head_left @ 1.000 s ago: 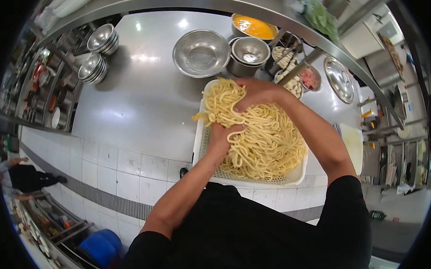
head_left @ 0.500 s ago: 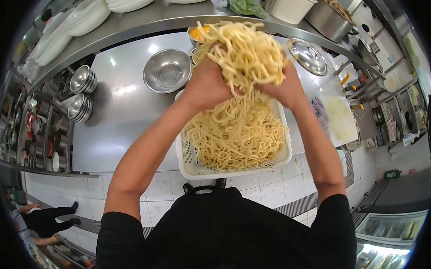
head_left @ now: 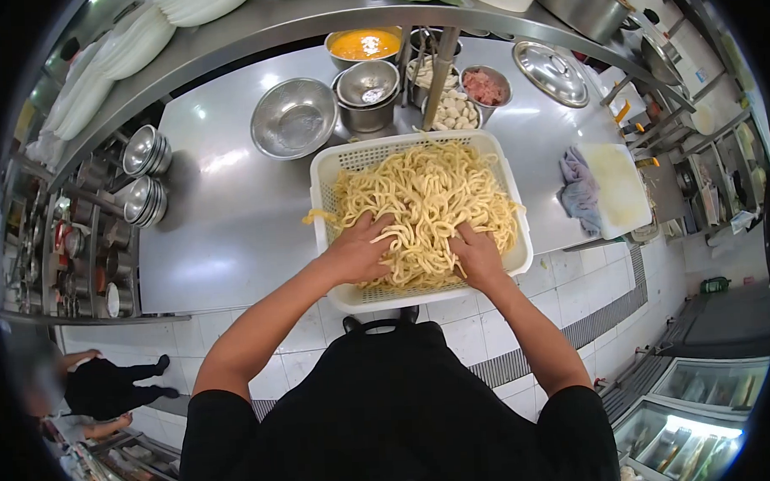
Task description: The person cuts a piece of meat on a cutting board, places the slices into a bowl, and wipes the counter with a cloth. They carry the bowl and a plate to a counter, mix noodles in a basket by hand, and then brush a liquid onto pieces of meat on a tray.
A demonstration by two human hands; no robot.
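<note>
A white perforated plastic basket (head_left: 331, 162) sits on the steel counter, filled with thick yellow noodles (head_left: 430, 196). Both of my hands are down in the noodles at the basket's near side. My left hand (head_left: 356, 252) is dug into the left part of the pile, fingers curled around strands. My right hand (head_left: 477, 256) presses into the near right part, its fingers buried among noodles. A few strands hang over the basket's left rim.
Behind the basket stand a wide steel bowl (head_left: 294, 118), stacked smaller bowls (head_left: 368, 84), an orange sauce pot (head_left: 365, 44) and tubs of white and pink food. A cutting board (head_left: 614, 188) with a cloth lies right. Bowl stacks (head_left: 144, 151) sit left. Another person (head_left: 110, 386) stands below left.
Half a second ago both hands held a big bunch of noodles high above the basket. Now the bunch is back in the basket and both hands are sunk into the pile.
</note>
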